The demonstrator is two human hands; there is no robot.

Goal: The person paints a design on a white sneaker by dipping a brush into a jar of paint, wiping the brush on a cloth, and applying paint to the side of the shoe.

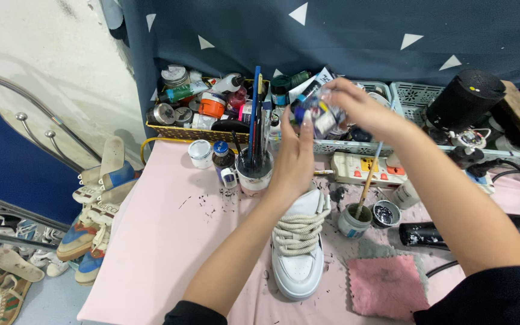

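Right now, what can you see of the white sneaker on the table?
The white sneaker lies on the pink table, toe toward the camera. It looks like smooth leather, with thick cream rope laces and a dark side patch. The left hand's wrist passes over its collar; contact is unclear. A pink cloth lies beside it.

White sneaker (298, 253) on pink table (170, 241); pink cloth (386, 286); brush cup (254, 171); power strip (365, 168); black speaker (464, 99).
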